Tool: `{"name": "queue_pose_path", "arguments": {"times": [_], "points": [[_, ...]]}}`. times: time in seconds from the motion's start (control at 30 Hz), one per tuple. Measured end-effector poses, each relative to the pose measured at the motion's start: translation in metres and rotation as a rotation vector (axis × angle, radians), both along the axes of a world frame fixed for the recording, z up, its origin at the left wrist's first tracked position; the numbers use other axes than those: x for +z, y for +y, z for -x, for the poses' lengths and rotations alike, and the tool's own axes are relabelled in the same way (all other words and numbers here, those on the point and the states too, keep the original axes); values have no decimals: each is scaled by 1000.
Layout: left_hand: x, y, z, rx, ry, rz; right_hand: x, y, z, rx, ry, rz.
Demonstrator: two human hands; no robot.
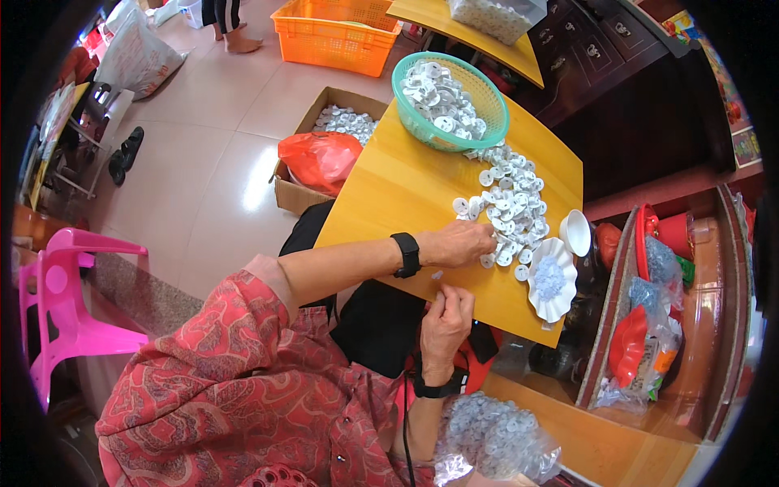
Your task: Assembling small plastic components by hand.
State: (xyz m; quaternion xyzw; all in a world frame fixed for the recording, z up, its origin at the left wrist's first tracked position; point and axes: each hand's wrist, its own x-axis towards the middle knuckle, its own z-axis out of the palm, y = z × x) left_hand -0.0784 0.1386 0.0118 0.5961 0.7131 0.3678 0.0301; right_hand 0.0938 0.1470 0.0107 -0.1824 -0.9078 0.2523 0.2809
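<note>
A heap of white round plastic pieces with small dark slots (515,203) lies on the yellow wooden table (365,211). My left hand (458,243) is at the heap's near left edge, fingers closed against the white pieces; what they grip is hidden. Lower down, at the table's near edge, my right hand (446,325) has its thumb and fingers pressed together. A tiny whitish piece (437,275) shows just above its fingertips; I cannot tell whether they hold it. Right of the heap, a white scalloped dish (539,299) holds small pale blue bits, beside a white bowl (575,233).
A green basket (407,122) full of white pieces stands on the table's far end. Left of it on the floor are a cardboard box (296,191) with a red bag and an orange crate (333,50). A clear bag of pieces (495,438) lies near my right forearm; a pink chair (73,308) stands left.
</note>
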Motion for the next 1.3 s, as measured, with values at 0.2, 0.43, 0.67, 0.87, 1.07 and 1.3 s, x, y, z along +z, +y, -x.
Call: {"name": "queue_pose_path", "arguments": {"times": [0.2,0.43,0.67,0.87,1.07,1.3], "points": [[3,-31,1,-28,-61,33,-1,0,-2,41,-144,-250],[27,-98,-25,110,132,186,-5,1,1,28,-150,-314],[21,-101,-43,161,238,176,-5,2,2,26,-169,-319],[24,-103,-45,147,238,247,-4,6,-6,8,-117,-299],[18,-107,-41,132,229,275,-8,13,-17,-47,-56,-128],[13,-115,-35,212,0,138,7,13,-18,10,-128,-218]]}}
